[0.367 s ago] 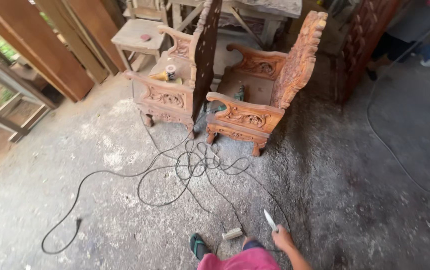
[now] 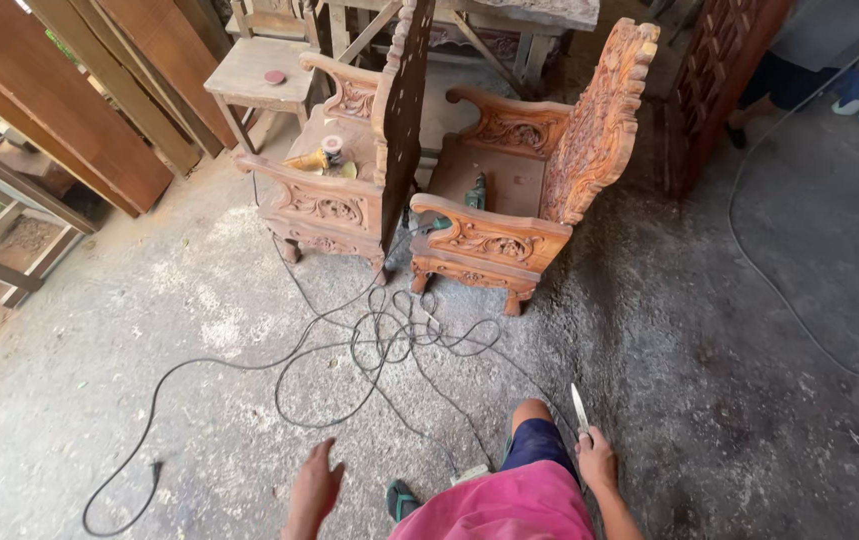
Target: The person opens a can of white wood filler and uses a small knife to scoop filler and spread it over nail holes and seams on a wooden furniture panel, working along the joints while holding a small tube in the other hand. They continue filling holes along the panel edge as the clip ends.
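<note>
Right hand low at the hip, fingers closed round a slim pale-bladed knife, blade pointing up and away over the dusty concrete floor, left hand empty, fingers loosely spread, tangled black cable ahead.

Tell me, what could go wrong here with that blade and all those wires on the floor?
1. The right hand holds a thin blade pointing up, close to the bare knee; a stumble might cut the leg.
2. Black cables lie tangled on the floor just ahead of the foot in a sandal; the foot might catch in a loop and trip.
</note>
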Motion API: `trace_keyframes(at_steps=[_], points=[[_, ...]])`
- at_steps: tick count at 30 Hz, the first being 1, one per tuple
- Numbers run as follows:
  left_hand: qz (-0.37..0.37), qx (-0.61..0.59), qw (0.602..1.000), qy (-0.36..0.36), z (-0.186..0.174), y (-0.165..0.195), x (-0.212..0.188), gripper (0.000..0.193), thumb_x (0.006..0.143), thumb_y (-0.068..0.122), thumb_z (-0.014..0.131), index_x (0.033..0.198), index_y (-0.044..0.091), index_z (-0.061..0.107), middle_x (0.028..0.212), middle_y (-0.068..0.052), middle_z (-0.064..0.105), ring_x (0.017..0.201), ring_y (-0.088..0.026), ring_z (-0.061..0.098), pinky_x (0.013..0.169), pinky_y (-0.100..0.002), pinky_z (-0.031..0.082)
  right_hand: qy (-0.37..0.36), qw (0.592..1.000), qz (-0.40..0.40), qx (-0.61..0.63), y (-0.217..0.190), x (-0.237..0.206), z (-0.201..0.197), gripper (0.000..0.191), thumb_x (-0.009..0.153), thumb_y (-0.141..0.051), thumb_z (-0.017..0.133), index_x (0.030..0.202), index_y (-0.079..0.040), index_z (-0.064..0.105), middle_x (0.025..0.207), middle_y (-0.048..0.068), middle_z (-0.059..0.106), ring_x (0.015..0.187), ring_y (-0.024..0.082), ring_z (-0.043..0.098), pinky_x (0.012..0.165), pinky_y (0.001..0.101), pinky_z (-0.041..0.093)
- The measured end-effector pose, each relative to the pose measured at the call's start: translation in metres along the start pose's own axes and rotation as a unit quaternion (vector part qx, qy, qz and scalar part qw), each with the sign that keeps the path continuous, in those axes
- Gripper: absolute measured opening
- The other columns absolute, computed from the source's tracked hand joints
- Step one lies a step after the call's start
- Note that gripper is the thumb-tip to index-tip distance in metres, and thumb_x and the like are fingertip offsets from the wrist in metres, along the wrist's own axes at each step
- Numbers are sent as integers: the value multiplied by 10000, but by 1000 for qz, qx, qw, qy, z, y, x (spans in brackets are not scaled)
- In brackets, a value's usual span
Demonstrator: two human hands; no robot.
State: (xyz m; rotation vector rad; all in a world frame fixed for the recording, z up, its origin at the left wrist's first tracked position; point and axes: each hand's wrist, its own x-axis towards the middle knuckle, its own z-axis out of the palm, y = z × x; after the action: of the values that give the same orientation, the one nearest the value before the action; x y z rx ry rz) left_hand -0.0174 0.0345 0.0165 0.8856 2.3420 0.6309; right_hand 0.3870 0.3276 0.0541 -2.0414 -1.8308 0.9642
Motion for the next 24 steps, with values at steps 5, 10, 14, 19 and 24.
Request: trace_keyframes(at_steps=[5, 10, 14, 19, 24], points=[[48, -88, 989, -105, 87, 79, 28, 558, 899, 256, 711, 1411, 144, 519, 1422, -144, 577, 1237, -365, 608, 1036, -446, 492, 52, 998, -32, -14, -3, 42, -1, 408, 1015, -438, 519, 1047, -64, 679, 836, 175, 725, 852, 428, 692, 793, 516, 525], [210, -126, 954, -171, 147, 160, 57, 623, 882, 234, 762, 1438, 113, 507, 1360, -183, 638, 1218, -371, 634, 1021, -443, 523, 90, 994, -54, -29, 4, 117, -9, 418, 988, -469, 587, 1061, -66, 673, 829, 198, 685, 819, 429, 638, 728, 499, 513], [188, -144, 951, -198, 178, 245, 125, 692, 887, 221, 762, 1494, 141, 439, 1327, -147, 662, 1133, -327, 674, 977, -429, 543, 4, 979, 47, 198, 11, 218, -26, 428, 1018, -415, 594, 911, -3, 633, 714, 113, 632, 601, 240, 618, 590, 400, 503], [202, -179, 959, -84, 201, 418, 219, 711, 880, 181, 748, 1501, 121, 407, 1328, -163, 650, 1145, -331, 675, 877, -446, 573, -47, 986, 20, 160, 26, 353, -105, 373, 994, -354, 609, 855, -8, 625, 643, 47, 594, 531, 147, 559, 511, 335, 458], [288, -176, 941, 12, 206, 577, 272, 718, 906, 176, 756, 1516, 76, 390, 1330, -234, 616, 1204, -430, 606, 982, -470, 518, -44, 983, -15, 179, 48, 451, -199, 359, 1013, -329, 601, 821, -26, 584, 624, 57, 551, 510, 153, 509, 481, 334, 426]])
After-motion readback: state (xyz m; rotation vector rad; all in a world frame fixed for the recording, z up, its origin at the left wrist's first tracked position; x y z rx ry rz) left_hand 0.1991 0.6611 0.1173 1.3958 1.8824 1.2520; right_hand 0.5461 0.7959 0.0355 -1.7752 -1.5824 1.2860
